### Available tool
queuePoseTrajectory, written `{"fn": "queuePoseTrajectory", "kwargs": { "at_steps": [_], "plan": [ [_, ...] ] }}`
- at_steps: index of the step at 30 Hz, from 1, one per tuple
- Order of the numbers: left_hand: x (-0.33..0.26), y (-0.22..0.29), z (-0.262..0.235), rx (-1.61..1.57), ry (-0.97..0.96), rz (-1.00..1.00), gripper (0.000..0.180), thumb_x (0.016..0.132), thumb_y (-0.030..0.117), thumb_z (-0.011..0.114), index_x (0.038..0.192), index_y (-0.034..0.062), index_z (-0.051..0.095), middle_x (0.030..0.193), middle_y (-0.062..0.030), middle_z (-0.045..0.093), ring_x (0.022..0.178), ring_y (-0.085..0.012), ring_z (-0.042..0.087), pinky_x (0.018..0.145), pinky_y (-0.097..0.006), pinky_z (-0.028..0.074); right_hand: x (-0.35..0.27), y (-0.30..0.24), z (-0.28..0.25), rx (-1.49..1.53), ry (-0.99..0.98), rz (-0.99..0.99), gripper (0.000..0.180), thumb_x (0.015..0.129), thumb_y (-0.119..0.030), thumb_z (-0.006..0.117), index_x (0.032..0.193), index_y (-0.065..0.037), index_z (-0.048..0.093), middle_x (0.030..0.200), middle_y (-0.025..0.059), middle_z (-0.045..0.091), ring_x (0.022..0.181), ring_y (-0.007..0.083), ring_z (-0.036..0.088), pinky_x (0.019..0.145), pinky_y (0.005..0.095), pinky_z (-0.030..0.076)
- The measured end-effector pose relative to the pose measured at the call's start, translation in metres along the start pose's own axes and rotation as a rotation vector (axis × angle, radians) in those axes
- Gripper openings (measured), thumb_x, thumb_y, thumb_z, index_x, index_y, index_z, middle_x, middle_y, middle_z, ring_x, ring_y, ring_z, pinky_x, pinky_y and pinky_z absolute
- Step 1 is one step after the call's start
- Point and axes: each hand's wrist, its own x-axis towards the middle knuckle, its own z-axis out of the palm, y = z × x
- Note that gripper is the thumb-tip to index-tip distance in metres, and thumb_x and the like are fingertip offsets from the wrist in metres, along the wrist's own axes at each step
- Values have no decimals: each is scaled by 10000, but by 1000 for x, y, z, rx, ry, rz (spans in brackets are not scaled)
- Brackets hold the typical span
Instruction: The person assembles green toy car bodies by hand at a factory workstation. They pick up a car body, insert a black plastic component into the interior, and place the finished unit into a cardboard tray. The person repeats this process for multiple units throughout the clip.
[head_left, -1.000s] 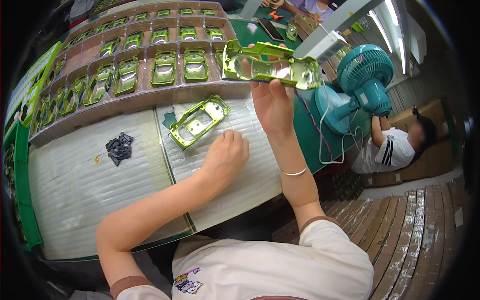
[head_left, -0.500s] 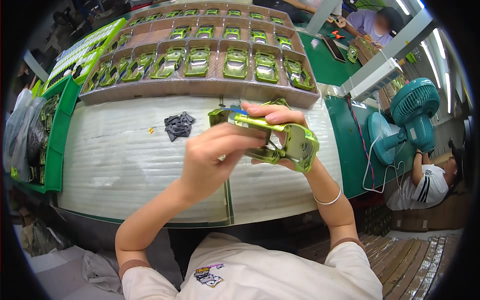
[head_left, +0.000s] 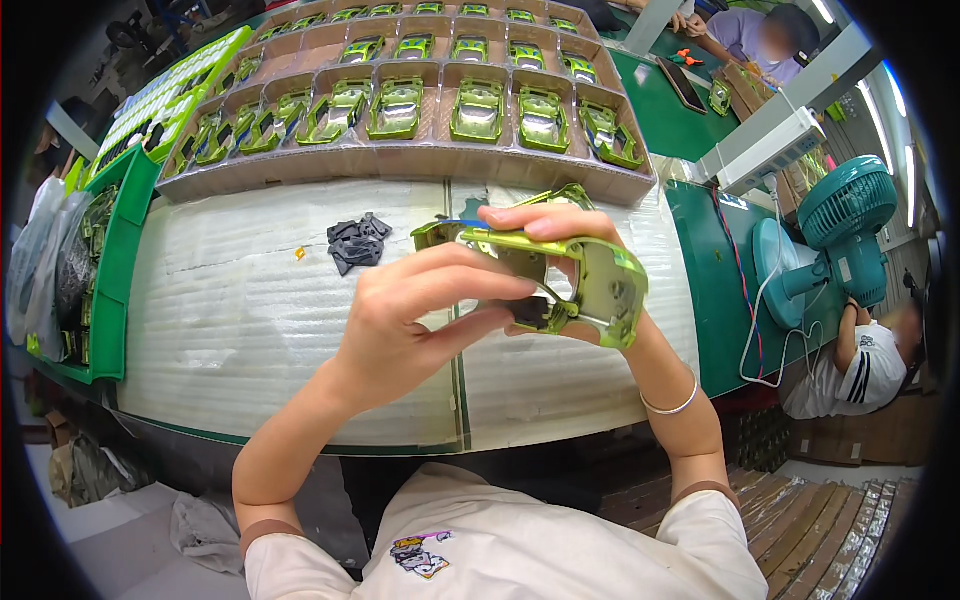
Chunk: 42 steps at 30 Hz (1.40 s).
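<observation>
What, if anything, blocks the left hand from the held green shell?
Nothing visible blocks the left hand: its fingers are at the shell, held in the right hand. A black piece shows by the fingertips; whether held is unclear.

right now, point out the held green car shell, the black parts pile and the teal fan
Green car shell (head_left: 611,290): head view, its right end.
Black parts pile (head_left: 357,244): head view, middle of the heap.
Teal fan (head_left: 848,205): head view, the round cage.
</observation>
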Motion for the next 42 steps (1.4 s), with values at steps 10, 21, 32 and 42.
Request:
{"fn": "queuePoseTrajectory", "kwargs": {
  "at_steps": [10, 21, 32, 42],
  "plan": [
    [-6, -17, 8, 141, 339, -103, 171, 662, -54, 696, 805, 28, 653, 769, -52, 626, 669, -118, 613, 572, -226, 512, -11, -14, 30, -123, 211, 513, 606, 543, -228, 857, 1012, -13, 540, 915, 55, 598, 798, 134, 575, 700, 269, 480],
    [-2, -10, -2, -249, 261, -280, 170, 653, -65, 696, 788, 29, 651, 779, -58, 634, 700, -127, 629, 585, -229, 510, -9, -10, 31, -72, 222, 348, 655, 520, -145, 854, 1079, -50, 526, 1007, 49, 597, 864, 159, 597, 738, 272, 490],
    [-5, -14, 8, 312, 324, 41, 186, 635, -52, 706, 775, 56, 648, 755, -55, 629, 663, -154, 616, 538, -242, 485, -13, -15, 34, -175, 197, 459, 700, 519, -228, 864, 1088, -43, 500, 966, 53, 600, 844, 156, 593, 736, 280, 479],
    [-10, -17, 11, 217, 309, -151, 158, 654, -95, 702, 731, 14, 617, 714, -42, 613, 670, -107, 600, 571, -212, 493, -15, -13, 38, -224, 220, 489, 644, 551, -234, 853, 1033, -6, 492, 877, 72, 598, 782, 173, 601, 689, 285, 489]
  ]
}}
